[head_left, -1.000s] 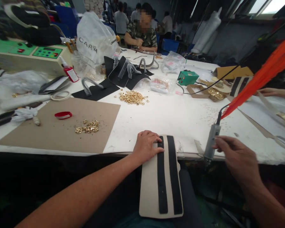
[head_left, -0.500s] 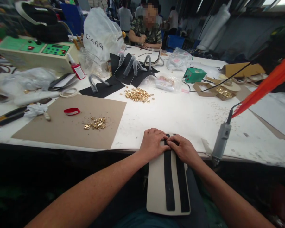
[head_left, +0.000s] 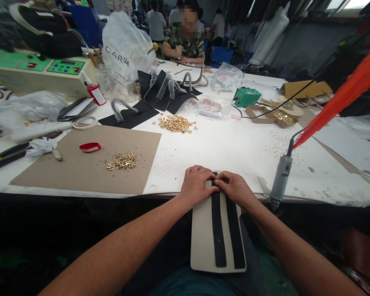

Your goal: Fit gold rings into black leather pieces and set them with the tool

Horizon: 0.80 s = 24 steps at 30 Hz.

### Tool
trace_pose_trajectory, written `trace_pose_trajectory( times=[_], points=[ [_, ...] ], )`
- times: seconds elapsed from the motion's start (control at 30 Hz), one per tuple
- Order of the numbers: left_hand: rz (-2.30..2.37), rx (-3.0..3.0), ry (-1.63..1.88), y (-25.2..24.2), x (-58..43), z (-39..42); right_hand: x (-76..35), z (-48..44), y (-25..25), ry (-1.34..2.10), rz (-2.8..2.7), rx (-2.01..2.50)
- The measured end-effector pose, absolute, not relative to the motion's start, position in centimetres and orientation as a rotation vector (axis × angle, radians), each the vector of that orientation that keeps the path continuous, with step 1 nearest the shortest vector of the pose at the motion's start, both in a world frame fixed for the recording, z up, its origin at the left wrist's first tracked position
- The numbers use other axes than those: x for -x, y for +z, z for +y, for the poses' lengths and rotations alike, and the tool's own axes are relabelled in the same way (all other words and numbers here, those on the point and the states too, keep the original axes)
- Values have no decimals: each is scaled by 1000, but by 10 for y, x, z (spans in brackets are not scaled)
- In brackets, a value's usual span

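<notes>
A beige board (head_left: 200, 242) with rounded corners rests on my lap, its far end at the table's front edge. Two long black strips lie lengthwise on it, a left strip (head_left: 217, 230) and a right strip (head_left: 236, 238). My left hand (head_left: 197, 184) is closed at the far end of the left strip, thumb and fingers gripping it. From the other side, my right hand (head_left: 234, 187) pinches the same strip end, fingertips nearly touching the left ones. Whether a small part sits between the fingertips is hidden.
A brown sheet (head_left: 80, 172) on the table carries gold buckles (head_left: 121, 161) and a red band (head_left: 90, 147). Behind lie more gold fittings (head_left: 176, 123) and black panels with handles (head_left: 126, 113). A grey electric screwdriver (head_left: 281, 176) hangs at right. A co-worker (head_left: 185, 41) sits opposite.
The view has turned slightly to the right, so the table things sit further left. Both hands keep their place at the far end of the left strip, with only small finger shifts.
</notes>
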State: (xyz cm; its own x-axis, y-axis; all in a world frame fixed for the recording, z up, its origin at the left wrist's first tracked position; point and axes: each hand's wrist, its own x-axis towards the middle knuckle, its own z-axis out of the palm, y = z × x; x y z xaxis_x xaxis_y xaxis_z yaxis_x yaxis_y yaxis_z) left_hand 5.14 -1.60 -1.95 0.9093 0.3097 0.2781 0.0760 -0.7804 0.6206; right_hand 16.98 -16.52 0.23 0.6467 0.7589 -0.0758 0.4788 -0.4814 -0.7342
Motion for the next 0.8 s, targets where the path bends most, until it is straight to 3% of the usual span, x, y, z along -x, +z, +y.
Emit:
trace_pose_trajectory(
  times=[0.43, 0.67, 0.73, 0.8],
  points=[
    [290, -2430, 500, -18, -49, -17, -160, -173, 19, 448, -892, 2092],
    [254, -2422, 530, -24, -48, -15, -179, -261, 28, -454, -408, 2239],
    [254, -2425, 532, -26, -49, -14, -199, -282, 18, -544, -280, 2277],
    [248, -2431, 530, -27, -49, -14, -219, -293, 7, -407, -216, 2372]
  ],
)
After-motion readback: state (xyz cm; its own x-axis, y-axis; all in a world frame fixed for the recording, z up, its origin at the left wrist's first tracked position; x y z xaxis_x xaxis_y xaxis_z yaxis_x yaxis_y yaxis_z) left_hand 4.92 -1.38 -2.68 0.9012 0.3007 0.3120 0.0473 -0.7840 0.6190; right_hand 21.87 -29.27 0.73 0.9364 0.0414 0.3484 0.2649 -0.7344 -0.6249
